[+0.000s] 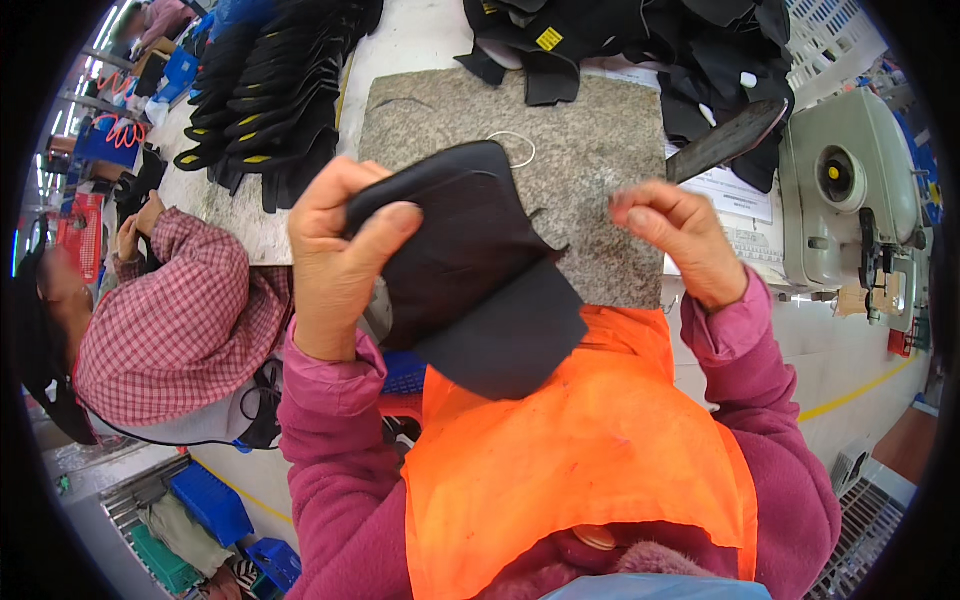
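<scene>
My left hand (340, 255) grips a black fabric piece (470, 270), thumb on top and fingers behind it, holding it up over the grey felt pad (590, 150). The piece hangs down toward my orange apron (580, 450). My right hand (675, 235) is raised to the right of the piece, apart from it, with fingertips pinched together; I cannot tell whether anything thin is between them. A thin white loop (517, 146) lies on the pad behind the piece.
Stacks of black cut pieces (270, 90) lie at the back left, more black fabric (640, 40) at the back. A grey sewing machine (850, 190) stands right. A person in a checked shirt (165, 320) sits at my left. Blue crates (210, 500) sit on the floor.
</scene>
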The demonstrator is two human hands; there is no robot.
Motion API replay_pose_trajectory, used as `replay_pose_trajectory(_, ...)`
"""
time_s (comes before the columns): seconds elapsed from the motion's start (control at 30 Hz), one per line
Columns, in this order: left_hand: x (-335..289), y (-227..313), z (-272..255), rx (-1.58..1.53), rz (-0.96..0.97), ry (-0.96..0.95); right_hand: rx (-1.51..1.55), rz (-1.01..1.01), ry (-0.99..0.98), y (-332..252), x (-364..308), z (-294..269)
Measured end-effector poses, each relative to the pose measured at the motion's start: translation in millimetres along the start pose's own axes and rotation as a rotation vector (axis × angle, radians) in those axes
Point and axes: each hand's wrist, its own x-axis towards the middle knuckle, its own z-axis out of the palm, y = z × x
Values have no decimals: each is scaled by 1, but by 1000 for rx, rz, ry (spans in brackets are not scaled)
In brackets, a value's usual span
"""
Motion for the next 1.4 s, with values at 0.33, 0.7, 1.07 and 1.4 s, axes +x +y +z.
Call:
replay_pose_trajectory(0.33,3,-11,24,-32,-321,41,295,-274,-29,-32,40,68)
replay_pose_trajectory(0.7,10,-46,22,-432,-521,62,436,-241,129,2,72,70)
replay_pose_trajectory(1.07,-7,-41,13,-114,-476,-137,279,-260,150,1,77,58)
replay_pose_trajectory(1.4,-2,-52,16,271,-352,-280,-672,-758,-83,-38,98,72)
